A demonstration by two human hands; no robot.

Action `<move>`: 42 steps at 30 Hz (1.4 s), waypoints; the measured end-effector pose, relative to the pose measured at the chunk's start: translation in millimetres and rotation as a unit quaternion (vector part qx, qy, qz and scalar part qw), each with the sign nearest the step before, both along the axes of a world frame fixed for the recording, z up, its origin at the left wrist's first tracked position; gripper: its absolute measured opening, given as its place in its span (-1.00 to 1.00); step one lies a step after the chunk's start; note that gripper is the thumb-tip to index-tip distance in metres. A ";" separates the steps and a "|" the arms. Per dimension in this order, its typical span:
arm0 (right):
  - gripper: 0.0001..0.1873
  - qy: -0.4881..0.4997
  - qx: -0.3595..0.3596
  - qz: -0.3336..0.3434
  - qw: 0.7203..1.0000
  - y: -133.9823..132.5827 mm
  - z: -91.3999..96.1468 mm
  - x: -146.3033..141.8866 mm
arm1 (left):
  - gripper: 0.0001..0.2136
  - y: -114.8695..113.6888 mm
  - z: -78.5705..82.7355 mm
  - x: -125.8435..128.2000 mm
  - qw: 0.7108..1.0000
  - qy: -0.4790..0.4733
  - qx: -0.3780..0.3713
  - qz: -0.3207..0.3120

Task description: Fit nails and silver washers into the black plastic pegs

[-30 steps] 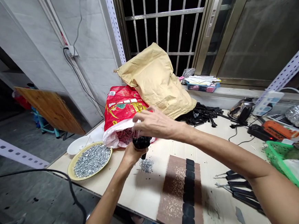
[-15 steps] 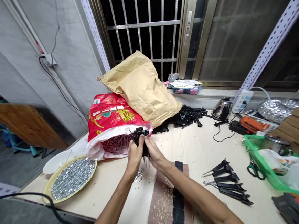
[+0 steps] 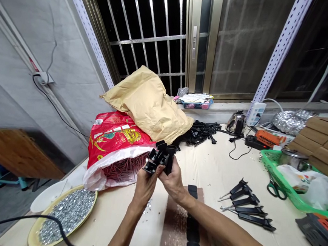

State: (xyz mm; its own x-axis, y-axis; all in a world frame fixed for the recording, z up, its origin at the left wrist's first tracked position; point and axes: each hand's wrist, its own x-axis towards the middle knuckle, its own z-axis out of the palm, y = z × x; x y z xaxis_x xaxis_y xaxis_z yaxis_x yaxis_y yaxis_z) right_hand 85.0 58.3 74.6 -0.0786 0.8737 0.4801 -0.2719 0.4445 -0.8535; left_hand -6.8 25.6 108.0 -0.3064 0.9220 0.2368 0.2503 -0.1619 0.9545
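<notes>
A bundle of black plastic pieces (image 3: 161, 158) with notched ends is gripped between my two hands, in front of the red bag's mouth. My left hand (image 3: 145, 184) is closed round its near left side, thumb on top. My right hand (image 3: 174, 181) wraps its right side, fingers partly hidden by the pieces. On the table to the right lie several similar black pieces (image 3: 250, 205) with thin metal rods sticking out. Long reddish-brown screws or nails (image 3: 124, 169) fill the open red and white bag (image 3: 118, 129). Below my arms is a brown board (image 3: 172, 230) with black pads (image 3: 193, 231).
A yellow dish (image 3: 90, 212) of small metal pieces stands at the left. Behind are a tan paper sack (image 3: 154, 103) and a heap of black pieces (image 3: 204, 132). A green basket (image 3: 297, 200), scissors (image 3: 276, 189) and power tool (image 3: 318, 233) lie at right.
The bundle has been tilted so its notched ends point up toward the camera, and the metal rods under it no longer show. The view has shifted slightly; both hands keep their grip.
</notes>
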 end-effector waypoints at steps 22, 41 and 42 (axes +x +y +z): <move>-0.49 -0.148 -0.039 -0.075 0.985 9.4 -26.5 -8.4 | -0.40 23.9 -23.0 -1.2 0.985 -0.137 -0.049 -0.094; -0.31 -0.259 -0.092 0.139 0.952 60.5 -54.0 84.9 | -0.60 41.5 -42.4 -19.8 0.969 -0.007 0.114 0.220; -0.35 -0.259 -0.101 0.126 0.952 60.9 -55.8 88.9 | -0.60 44.1 -42.0 -21.7 0.969 -0.022 0.106 0.224</move>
State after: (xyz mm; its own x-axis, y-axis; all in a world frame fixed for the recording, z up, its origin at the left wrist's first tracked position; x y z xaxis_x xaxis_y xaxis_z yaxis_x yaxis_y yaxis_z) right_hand 173.9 119.2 18.8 -0.4785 0.8661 0.1447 0.1321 0.2340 -0.9632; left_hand -28.4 69.7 66.0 -0.6785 0.6267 0.3832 0.3004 -0.2393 0.9233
